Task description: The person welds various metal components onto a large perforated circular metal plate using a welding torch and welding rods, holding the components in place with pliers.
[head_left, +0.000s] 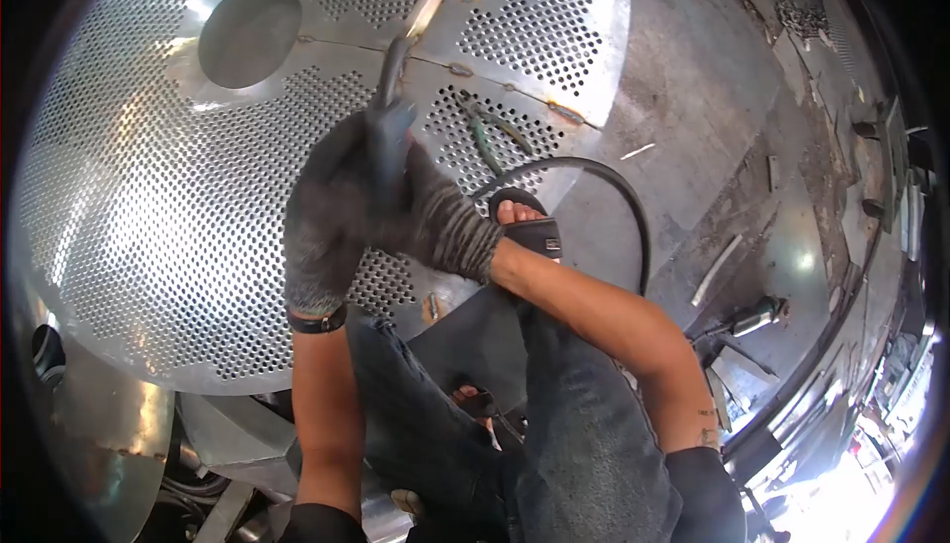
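Both gloved hands meet around the handle of a welding torch (pixel 391 128), whose neck points up and away over a perforated metal disc (pixel 178 217). My left hand (pixel 332 202) is closed on the torch handle, slightly blurred. Close against it, my right hand (pixel 430 202) has its fingers wrapped at the handle's right side; the fingertips are partly hidden. The torch's bright nozzle (pixel 427 11) is above the disc near a welded seam. Green-handled pliers (pixel 485 133) lie on the disc right of the hands.
A black cable (pixel 633 197) curves beside my sandalled foot (pixel 524 217). The disc has a large round hole (pixel 249 35). On the floor at the right are a metal strip (pixel 716 270), a power tool (pixel 757 316) and scrap pieces.
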Demonstrator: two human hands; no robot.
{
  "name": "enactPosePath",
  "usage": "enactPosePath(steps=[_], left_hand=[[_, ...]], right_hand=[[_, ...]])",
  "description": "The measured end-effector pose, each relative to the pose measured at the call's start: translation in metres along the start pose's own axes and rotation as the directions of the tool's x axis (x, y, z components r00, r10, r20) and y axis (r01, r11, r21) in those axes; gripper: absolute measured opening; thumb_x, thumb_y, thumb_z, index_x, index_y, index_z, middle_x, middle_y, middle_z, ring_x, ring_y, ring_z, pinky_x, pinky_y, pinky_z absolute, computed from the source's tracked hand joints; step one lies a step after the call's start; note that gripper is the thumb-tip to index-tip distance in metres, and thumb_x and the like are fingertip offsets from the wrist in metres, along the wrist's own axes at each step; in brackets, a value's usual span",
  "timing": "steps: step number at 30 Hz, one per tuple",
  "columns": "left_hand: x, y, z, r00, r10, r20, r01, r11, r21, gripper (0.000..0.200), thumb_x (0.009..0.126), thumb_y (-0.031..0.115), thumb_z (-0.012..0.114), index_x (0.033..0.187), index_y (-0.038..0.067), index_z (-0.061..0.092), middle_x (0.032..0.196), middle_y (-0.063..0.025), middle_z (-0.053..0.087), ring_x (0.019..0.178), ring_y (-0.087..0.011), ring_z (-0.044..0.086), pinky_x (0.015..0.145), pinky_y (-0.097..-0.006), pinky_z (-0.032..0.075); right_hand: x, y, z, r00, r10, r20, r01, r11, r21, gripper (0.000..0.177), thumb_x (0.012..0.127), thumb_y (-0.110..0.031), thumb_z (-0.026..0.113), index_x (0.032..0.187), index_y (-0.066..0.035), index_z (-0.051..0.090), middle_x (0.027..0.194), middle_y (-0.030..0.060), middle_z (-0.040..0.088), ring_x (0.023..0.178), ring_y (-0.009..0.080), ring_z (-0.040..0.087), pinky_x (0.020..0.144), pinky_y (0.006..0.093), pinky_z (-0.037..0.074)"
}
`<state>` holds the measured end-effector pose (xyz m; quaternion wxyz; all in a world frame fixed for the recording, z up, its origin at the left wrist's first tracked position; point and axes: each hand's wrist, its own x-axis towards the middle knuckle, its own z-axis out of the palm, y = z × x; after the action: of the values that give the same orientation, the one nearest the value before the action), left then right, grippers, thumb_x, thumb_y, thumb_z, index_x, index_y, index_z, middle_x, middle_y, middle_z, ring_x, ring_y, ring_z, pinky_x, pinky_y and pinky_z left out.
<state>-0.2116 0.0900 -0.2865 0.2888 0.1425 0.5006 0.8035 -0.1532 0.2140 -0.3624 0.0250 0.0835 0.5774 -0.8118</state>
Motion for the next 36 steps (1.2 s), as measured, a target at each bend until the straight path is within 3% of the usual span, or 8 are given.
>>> enactPosePath(steps=[4,7,13,16,20,23,28,36], left_hand=[[0.005,0.006,-0.028,0.938,0.323,0.125,-0.347,0.874,0.342,0.080,0.105,0.055,0.062,0.155,-0.005,0.047,0.162,-0.0236,0.048,0.152,-0.0375,0.046,0.129,-0.0494,0.034],[-0.011,0.007,-0.094,0.959,0.236,-0.157,-0.122,0.844,0.523,0.064,0.110,0.048,0.057,0.153,0.000,0.054,0.154,-0.0186,0.059,0.147,-0.0320,0.053,0.126,-0.0453,0.040],[-0.064,-0.025,-0.248,0.883,0.295,-0.366,0.213,0.442,0.871,0.055,0.105,0.043,0.069,0.144,0.003,0.064,0.145,-0.0179,0.066,0.132,-0.0306,0.064,0.114,-0.0424,0.052],[-0.070,-0.015,-0.219,0.870,0.203,-0.450,0.493,-0.387,0.779,0.072,0.100,0.051,0.072,0.152,0.005,0.056,0.163,-0.0202,0.050,0.155,-0.0334,0.041,0.131,-0.0541,0.025],[-0.108,-0.062,-0.267,0.949,0.290,-0.123,0.296,-0.688,0.663,0.074,0.103,0.053,0.063,0.160,0.009,0.049,0.169,-0.0206,0.041,0.159,-0.0378,0.036,0.131,-0.0589,0.019],[-0.104,-0.059,-0.250,0.919,0.222,-0.327,0.382,-0.709,0.593,0.072,0.106,0.051,0.057,0.163,0.009,0.045,0.172,-0.0167,0.038,0.161,-0.0341,0.031,0.132,-0.0555,0.017],[-0.123,-0.059,-0.248,0.925,0.180,-0.334,0.352,-0.737,0.577,0.069,0.107,0.047,0.055,0.164,0.011,0.043,0.174,-0.0126,0.036,0.162,-0.0315,0.029,0.133,-0.0570,0.013],[-0.156,-0.054,-0.226,0.930,0.170,-0.327,0.356,-0.640,0.681,0.065,0.106,0.039,0.059,0.162,0.007,0.045,0.170,-0.0190,0.040,0.160,-0.0367,0.034,0.132,-0.0574,0.018]], right_hand=[[-0.046,-0.099,-0.071,0.947,0.190,-0.261,-0.128,0.963,0.239,0.062,0.095,-0.029,0.076,0.143,0.000,0.049,0.095,0.0054,0.066,0.081,0.0172,0.067,0.072,0.0321,0.055],[-0.085,-0.168,-0.168,0.887,0.260,-0.381,-0.119,0.927,0.355,0.055,0.109,-0.035,0.057,0.151,-0.001,0.051,0.075,-0.0054,0.049,0.058,0.0094,0.046,0.052,0.0270,0.041],[-0.143,-0.285,-0.333,0.937,0.110,-0.332,-0.250,0.875,-0.415,0.049,0.109,-0.033,0.056,0.147,-0.003,0.056,0.085,-0.0024,0.050,0.065,0.0114,0.046,0.057,0.0280,0.038],[-0.132,-0.336,-0.362,0.972,0.027,-0.231,-0.217,0.467,-0.857,0.046,0.107,-0.028,0.057,0.145,-0.003,0.058,0.095,0.0026,0.056,0.075,0.0161,0.052,0.066,0.0309,0.043],[-0.084,-0.366,-0.343,0.994,-0.091,0.056,0.014,-0.410,-0.912,0.042,0.105,-0.022,0.058,0.142,-0.003,0.061,0.109,0.0093,0.063,0.089,0.0223,0.060,0.079,0.0348,0.049],[-0.035,-0.341,-0.298,0.954,-0.115,0.278,0.123,-0.693,-0.710,0.040,0.103,-0.018,0.059,0.140,-0.003,0.064,0.120,0.0143,0.069,0.100,0.0270,0.067,0.089,0.0378,0.054],[0.050,-0.149,-0.211,0.926,0.106,0.361,0.362,0.007,-0.932,0.074,0.091,-0.008,0.054,0.164,-0.020,0.044,0.134,0.0239,0.065,0.109,0.0379,0.072,0.099,0.0465,0.060],[0.099,-0.036,-0.124,0.921,0.362,0.146,0.168,-0.031,-0.985,0.064,0.096,-0.034,0.066,0.154,-0.017,0.045,0.116,0.0260,0.068,0.100,0.0432,0.073,0.088,0.0552,0.059]])
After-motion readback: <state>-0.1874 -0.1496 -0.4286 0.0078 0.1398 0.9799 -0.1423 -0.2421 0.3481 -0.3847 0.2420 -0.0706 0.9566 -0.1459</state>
